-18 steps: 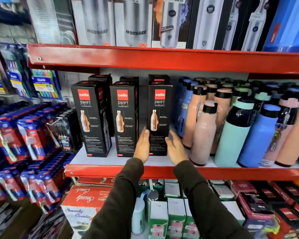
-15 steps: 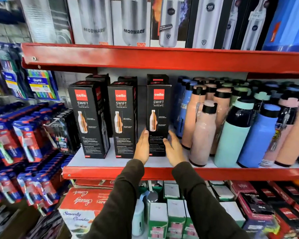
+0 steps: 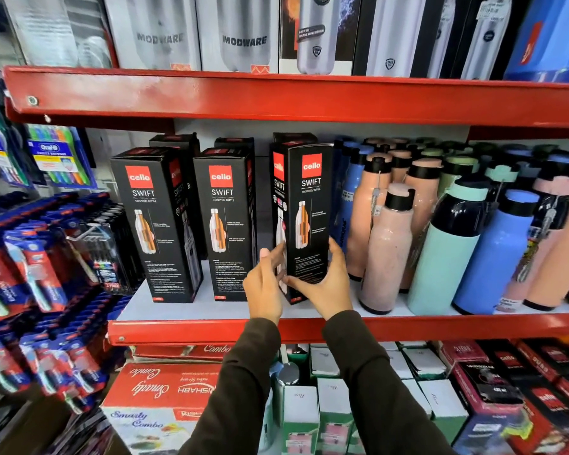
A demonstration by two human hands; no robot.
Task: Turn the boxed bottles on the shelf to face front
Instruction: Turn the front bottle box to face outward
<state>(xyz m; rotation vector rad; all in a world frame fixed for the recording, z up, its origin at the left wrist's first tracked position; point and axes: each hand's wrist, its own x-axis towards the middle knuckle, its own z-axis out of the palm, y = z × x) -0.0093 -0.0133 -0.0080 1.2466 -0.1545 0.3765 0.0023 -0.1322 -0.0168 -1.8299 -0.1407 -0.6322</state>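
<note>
Three black Cello Swift bottle boxes stand in a front row on the red-edged shelf [image 3: 440, 325]. The left box [image 3: 158, 224] and the middle box [image 3: 225, 221] show their front panels. The right box [image 3: 306, 218] is twisted, so its left side panel and its front panel both show. My left hand [image 3: 265, 284] grips its lower left side. My right hand [image 3: 326, 287] wraps its lower front and right side. More black boxes stand behind the row, mostly hidden.
Pink, blue and mint loose bottles [image 3: 388, 247] crowd the shelf just right of the held box. Silver Modware boxes [image 3: 243, 31] fill the shelf above. Toothbrush packs [image 3: 30, 267] hang at the left. Small boxes and a red combo carton [image 3: 165, 392] sit below.
Both hands have closed on the right box's lower part. The box has turned, so its left side panel now shows beside the front. The camera has moved closer.
</note>
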